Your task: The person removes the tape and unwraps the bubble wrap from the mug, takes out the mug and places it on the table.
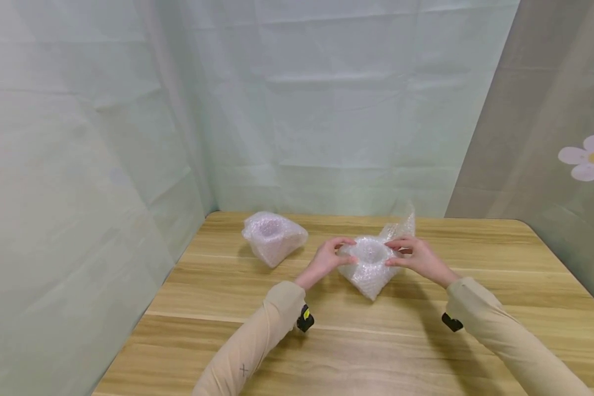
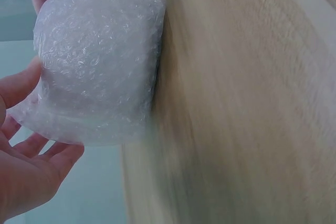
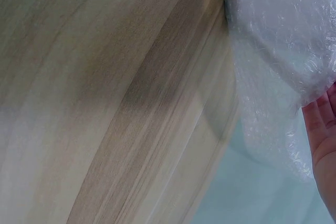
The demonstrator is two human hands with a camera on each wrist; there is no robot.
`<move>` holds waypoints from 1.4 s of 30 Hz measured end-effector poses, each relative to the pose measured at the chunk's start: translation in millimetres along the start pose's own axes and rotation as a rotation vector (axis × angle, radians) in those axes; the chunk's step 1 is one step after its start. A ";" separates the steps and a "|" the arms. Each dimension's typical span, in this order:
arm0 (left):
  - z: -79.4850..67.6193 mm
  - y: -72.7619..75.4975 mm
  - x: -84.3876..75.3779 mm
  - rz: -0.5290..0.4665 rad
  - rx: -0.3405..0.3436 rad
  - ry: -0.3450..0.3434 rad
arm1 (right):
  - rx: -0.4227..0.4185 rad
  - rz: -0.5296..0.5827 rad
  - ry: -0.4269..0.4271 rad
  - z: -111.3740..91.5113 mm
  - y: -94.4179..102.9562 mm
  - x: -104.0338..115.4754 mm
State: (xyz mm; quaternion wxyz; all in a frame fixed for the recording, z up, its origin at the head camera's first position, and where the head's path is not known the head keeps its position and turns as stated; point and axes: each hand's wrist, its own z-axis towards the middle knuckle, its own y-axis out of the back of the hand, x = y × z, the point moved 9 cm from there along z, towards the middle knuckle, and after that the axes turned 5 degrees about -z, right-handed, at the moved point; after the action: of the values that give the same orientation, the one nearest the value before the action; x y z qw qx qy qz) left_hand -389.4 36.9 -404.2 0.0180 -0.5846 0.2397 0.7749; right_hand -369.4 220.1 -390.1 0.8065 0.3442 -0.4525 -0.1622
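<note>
Currently, left hand (image 1: 329, 255) and right hand (image 1: 422, 260) hold opposite sides of the bubble-wrapped bundle (image 1: 370, 270), lower right of the head frame's centre, its loose wrap tail (image 1: 402, 224) standing behind the right hand, likely to unfurl if either grip slackens.

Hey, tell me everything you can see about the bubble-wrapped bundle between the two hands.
The bubble-wrapped bundle looks shiny, whitish and see-through, with crinkled plastic wrap. Its top shows a rounded hollow; what's inside isn't clear. One pointed corner of wrap faces the person, and a loose flap sticks up at its far right. It appears to rest on the wooden table. The left hand and right hand hold it from either side, thumbs and fingers near the hollow's edge.
</note>
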 end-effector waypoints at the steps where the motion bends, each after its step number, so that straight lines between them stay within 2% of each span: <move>1: 0.2 0.4 -2.2 0.020 0.004 -0.016 | 0.003 -0.002 -0.001 0.3 -0.4 0.2; 5: 2.3 2.5 -6.7 0.082 0.014 -0.063 | 0.004 0.000 -0.014 0.8 -0.5 0.6; 7: 3.7 4.3 -6.2 0.096 0.011 -0.064 | 0.009 0.015 -0.016 0.7 -1.1 1.5; 13: 8.8 12.6 -1.1 0.046 -0.030 -0.029 | 0.016 0.015 -0.022 0.8 -2.9 1.2; 16: 11.4 18.5 -1.7 0.018 -0.067 -0.049 | 0.023 0.007 -0.036 1.1 -4.4 -0.9; 20: 13.6 24.8 -1.2 0.046 -0.103 -0.079 | 0.032 0.023 -0.053 1.2 -5.6 -0.9; 25: 12.6 26.3 0.8 0.088 -0.098 -0.068 | 0.039 0.027 -0.045 -0.8 -1.1 20.0; 29: 9.3 28.2 -4.9 0.138 -0.102 -0.078 | 0.042 0.020 -0.050 -2.6 2.4 34.0; 33: 2.8 33.2 -17.0 0.185 -0.127 -0.132 | 0.040 0.014 -0.056 -2.5 0.5 24.3; 37: -4.9 36.2 -25.8 0.250 -0.168 -0.189 | 0.037 0.031 -0.064 -3.8 1.2 23.5; 39: -7.3 37.7 -28.3 0.295 -0.205 -0.219 | 0.039 0.036 -0.067 -5.0 3.9 33.7; 42: -10.0 39.5 -32.6 0.310 -0.246 -0.282 | 0.042 0.019 -0.071 -5.5 4.3 35.8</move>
State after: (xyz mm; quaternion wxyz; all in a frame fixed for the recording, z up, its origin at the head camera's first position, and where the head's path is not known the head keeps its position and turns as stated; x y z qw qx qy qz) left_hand -382.3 6.3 -362.5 -0.1392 -0.4246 0.2258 0.8657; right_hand -345.8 205.0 -366.9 0.7841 0.3509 -0.4872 -0.1573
